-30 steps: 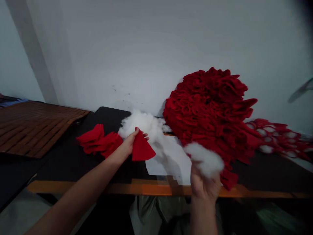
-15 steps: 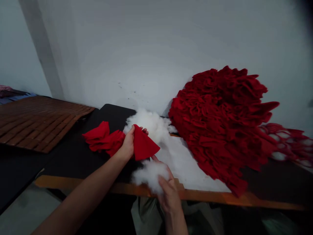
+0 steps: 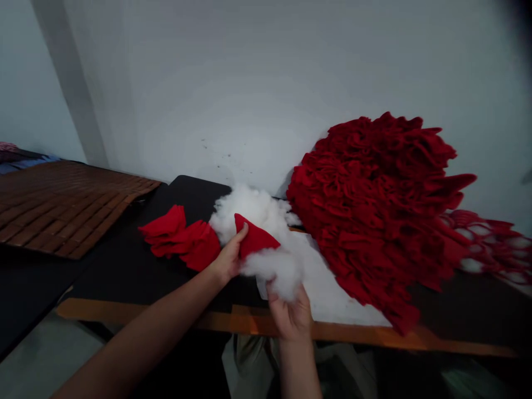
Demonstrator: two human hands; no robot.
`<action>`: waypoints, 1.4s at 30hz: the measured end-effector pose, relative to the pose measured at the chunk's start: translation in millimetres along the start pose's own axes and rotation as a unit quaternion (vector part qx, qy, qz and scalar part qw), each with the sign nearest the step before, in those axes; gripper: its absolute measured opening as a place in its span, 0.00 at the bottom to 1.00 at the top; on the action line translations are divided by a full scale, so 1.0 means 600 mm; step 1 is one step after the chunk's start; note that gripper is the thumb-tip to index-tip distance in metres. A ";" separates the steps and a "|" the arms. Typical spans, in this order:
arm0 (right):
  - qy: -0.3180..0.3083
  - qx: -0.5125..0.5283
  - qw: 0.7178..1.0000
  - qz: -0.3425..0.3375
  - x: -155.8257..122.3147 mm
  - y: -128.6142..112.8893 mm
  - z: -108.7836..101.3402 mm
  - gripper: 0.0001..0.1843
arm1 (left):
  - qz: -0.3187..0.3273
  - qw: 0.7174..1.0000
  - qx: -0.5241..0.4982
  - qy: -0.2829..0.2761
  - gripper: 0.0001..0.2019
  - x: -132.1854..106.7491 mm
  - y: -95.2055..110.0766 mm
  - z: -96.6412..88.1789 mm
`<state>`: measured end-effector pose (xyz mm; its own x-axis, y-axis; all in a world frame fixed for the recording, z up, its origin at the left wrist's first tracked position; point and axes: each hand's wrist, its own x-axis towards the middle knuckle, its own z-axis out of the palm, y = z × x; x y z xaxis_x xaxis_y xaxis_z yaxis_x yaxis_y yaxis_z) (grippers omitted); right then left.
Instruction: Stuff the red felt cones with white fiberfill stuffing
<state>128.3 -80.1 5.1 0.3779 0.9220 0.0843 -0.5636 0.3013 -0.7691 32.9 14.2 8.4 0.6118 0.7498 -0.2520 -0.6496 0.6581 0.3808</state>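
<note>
A red felt cone (image 3: 254,237), pointed end up and away from me, is gripped by my left hand (image 3: 231,256) with the thumb on its near face. My right hand (image 3: 291,316) pinches a loose tuft of white stuffing (image 3: 279,271). This tuft lies against the cone's lower edge and covers part of it, so I cannot tell whether any of it is inside. Behind the cone is a larger heap of white stuffing (image 3: 249,208). Several red felt pieces (image 3: 178,235) lie in a small stack left of my left hand.
A tall pile of red felt pieces (image 3: 374,210) leans by the wall on the right. Red and white bundled items (image 3: 486,244) sit beyond it. White paper (image 3: 332,293) covers part of the black table (image 3: 187,194). A brown woven mat (image 3: 62,210) lies at left.
My right hand has raised the tuft of stuffing from below the cone up to its lower edge. The cone in my left hand has shifted slightly right and tilted.
</note>
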 end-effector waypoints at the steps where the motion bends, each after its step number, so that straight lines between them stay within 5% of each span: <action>1: 0.009 0.019 1.000 -0.006 0.000 -0.006 -0.002 0.15 | 0.008 1.000 -0.006 0.013 0.16 0.005 0.001 -0.002; 6: 0.041 0.034 0.997 -0.047 -0.011 -0.019 -0.026 0.21 | 0.028 0.997 -0.046 0.050 0.15 0.016 0.013 -0.008; 10: 0.050 -0.041 0.994 -0.083 -0.029 -0.010 -0.054 0.25 | 0.035 0.997 -0.050 0.050 0.14 0.007 0.014 0.000; 14: 0.008 -0.179 0.976 -0.123 -0.031 0.008 -0.046 0.18 | 0.020 0.999 -0.027 0.025 0.15 -0.003 0.001 0.010; 16: -0.034 -0.306 0.937 -0.164 -0.024 0.020 -0.030 0.14 | 0.017 1.000 -0.011 0.014 0.15 -0.008 -0.008 0.013; 19: -0.097 -0.477 0.843 -0.230 -0.011 0.036 -0.009 0.14 | 0.038 0.999 0.013 -0.016 0.15 -0.015 -0.018 0.015; 23: -0.147 -0.583 0.742 -0.295 0.011 0.043 0.002 0.18 | 0.053 0.993 0.022 -0.099 0.16 -0.024 -0.028 0.017; 28: -0.145 -0.624 0.666 -0.382 0.045 0.049 -0.005 0.31 | 0.023 0.994 0.039 -0.096 0.16 -0.027 -0.038 0.019; 32: -0.104 -0.631 0.621 -0.453 0.040 0.066 -0.012 0.31 | 0.027 0.997 0.040 -0.056 0.14 -0.023 -0.041 0.016; 37: -0.006 -0.628 0.634 -0.451 -0.005 0.086 -0.005 0.24 | 0.064 0.993 0.073 -0.068 0.17 -0.024 -0.043 0.013; 42: -0.027 -0.578 0.750 -0.320 -0.016 0.069 -0.014 0.21 | 0.050 0.972 0.115 -0.201 0.24 -0.033 -0.039 0.006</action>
<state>107.5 -78.6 -33.0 0.2522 0.6964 0.6718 0.7462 0.3020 -0.5932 37.5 -16.7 7.4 0.7080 0.6908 0.1465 -0.6250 0.5164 0.5855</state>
